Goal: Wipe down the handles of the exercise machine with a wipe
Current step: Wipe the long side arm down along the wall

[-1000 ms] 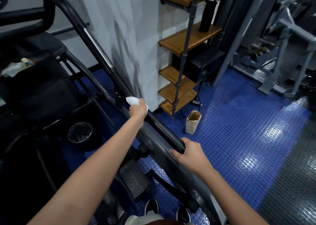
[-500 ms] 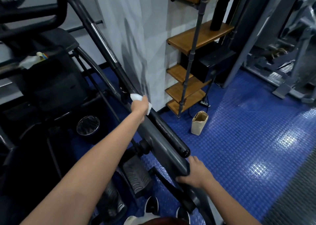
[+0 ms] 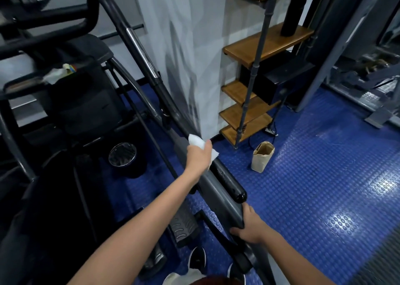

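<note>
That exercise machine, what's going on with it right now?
A person is cleaning it. The left hand presses a white wipe around the upper part of the black handle, while the right hand grips the grey bar just below the handle's rounded end, apparently to steady it. A brown paper bag stands on the blue floor nearby.
</note>
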The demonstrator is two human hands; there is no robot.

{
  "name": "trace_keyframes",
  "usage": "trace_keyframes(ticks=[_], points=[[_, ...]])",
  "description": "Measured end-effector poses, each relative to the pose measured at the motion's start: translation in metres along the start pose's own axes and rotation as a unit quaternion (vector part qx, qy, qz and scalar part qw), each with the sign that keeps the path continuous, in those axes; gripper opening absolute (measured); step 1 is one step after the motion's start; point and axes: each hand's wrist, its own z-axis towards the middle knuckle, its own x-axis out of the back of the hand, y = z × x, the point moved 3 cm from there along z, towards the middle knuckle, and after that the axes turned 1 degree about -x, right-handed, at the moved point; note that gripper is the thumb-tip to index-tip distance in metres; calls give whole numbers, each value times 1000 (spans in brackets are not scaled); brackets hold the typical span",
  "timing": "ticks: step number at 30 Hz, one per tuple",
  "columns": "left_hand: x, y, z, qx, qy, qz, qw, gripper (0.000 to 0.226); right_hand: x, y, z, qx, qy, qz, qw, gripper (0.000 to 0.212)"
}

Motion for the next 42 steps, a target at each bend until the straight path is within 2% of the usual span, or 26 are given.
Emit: trace_keyframes(ticks=[6, 12, 15, 18, 21, 25, 30, 34, 36, 38, 42], points=[[32, 39, 54, 1, 73, -32, 997, 64, -6, 1, -2, -2, 65, 10, 998, 106], [33, 46, 60, 13, 113, -59, 992, 62, -7, 3, 0, -4, 63, -4, 998, 107], [16, 30, 26, -12, 98, -43, 994, 60, -7, 4, 2, -9, 61, -13, 998, 108], [1, 12, -18, -46, 41, -28, 998, 59, -8, 6, 6, -15, 57, -18, 998, 107], [-4, 8, -22, -49, 26, -13, 998, 57, -10, 7, 9, -24, 52, -24, 998, 106], [7, 25, 19, -36, 88, -26, 995, 54, -10, 8, 11, -29, 48, -22, 998, 108], [38, 57, 86, -34, 184, -11, 982, 84, -9, 6, 9, -36, 47, -9, 998, 110], [44, 71, 94, -66, 248, 46, 965, 88, -8, 5, 6, -39, 48, -5, 998, 110], [44, 68, 91, -76, 243, 54, 966, 87, -8, 4, 5, -39, 48, -2, 998, 109], [41, 58, 85, -90, 207, 70, 972, 82, -8, 4, 4, -40, 47, 3, 998, 109], [25, 41, 47, -142, 137, 182, 963, 73, -6, 0, 4, -40, 42, -5, 998, 109]])
